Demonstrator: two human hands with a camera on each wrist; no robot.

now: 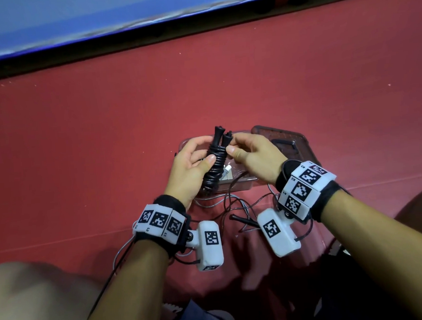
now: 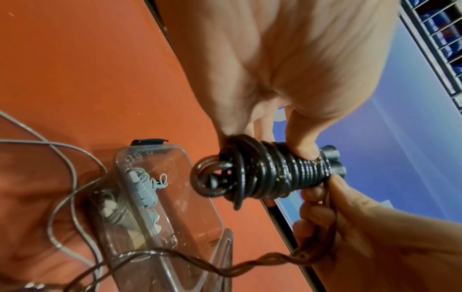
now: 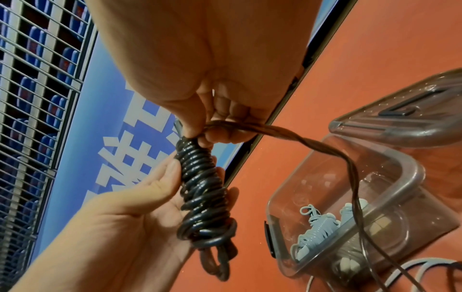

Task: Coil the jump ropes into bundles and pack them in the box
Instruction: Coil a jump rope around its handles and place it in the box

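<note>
— Inspector: Status of the black jump rope?

— Assistant: Wound into a tight bundle, held above the clear box. Left hand fingers curl round its middle; right hand fingers pinch the loose tail by the handles (top end).

— Inspector: The box?

— Assistant: On the red floor, a grey coiled rope inside.

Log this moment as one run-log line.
left hand: grips black coiled jump rope | right hand: pinches loose rope tail at handle end | clear box: open, grey bundle inside | phase: finishing wrap
</note>
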